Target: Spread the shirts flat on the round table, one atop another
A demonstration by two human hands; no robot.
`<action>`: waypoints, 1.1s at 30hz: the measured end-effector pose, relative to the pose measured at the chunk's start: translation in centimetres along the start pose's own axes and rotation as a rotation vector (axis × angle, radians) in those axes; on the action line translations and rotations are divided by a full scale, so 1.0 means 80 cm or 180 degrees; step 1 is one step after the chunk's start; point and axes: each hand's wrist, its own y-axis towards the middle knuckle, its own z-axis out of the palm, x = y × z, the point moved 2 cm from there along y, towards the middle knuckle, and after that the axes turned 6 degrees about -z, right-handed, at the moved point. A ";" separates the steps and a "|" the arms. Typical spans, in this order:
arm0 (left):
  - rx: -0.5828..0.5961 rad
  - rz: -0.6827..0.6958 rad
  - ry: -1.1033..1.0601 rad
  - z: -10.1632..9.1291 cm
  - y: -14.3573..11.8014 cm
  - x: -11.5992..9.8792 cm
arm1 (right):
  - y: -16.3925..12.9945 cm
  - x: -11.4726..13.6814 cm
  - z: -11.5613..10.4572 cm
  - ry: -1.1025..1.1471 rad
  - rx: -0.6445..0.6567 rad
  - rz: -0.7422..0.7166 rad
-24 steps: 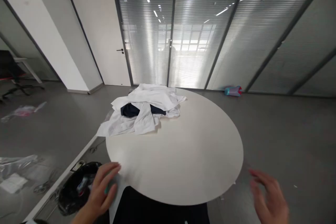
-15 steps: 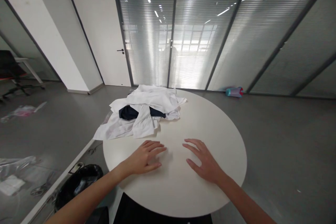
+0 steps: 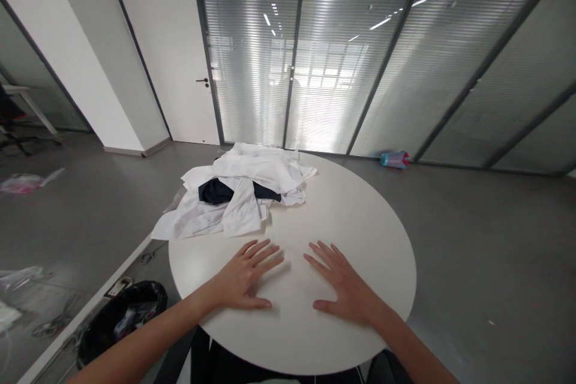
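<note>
Down close, both hands lie flat on the round white table (image 3: 360,216), palms down and fingers spread, holding nothing. The left hand (image 3: 243,276) and the right hand (image 3: 344,288) sit side by side near the person's edge, a small bare gap between them, fingertips pointing away toward the far side.

Just beyond the left hand's fingertips, near but not touching, is the heap of white clothes (image 3: 243,192), crumpled and layered, with a dark garment (image 3: 216,191) showing through the middle. The heap lies on the far left part of the table and one white piece droops over the left rim. My judgement: to take a piece cleanly, the nearer left hand would do best to pinch a single loose edge rather than grab the bulk, since the layers look tangled and the overhanging part could drag the rest off the rim. The right hand has bare tabletop ahead of it, so nothing blocks its way.

Below the table on the left stands a black bin (image 3: 121,321) with scraps inside. Farther off, a blue bottle (image 3: 393,159) lies on the grey floor by the glass wall (image 3: 333,54), and a white door (image 3: 180,48) stands to the left of that.
</note>
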 end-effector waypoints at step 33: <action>-0.0061 -0.0097 -0.0085 0.009 0.000 -0.003 | 0.007 -0.001 0.006 0.0165 0.0082 -0.0004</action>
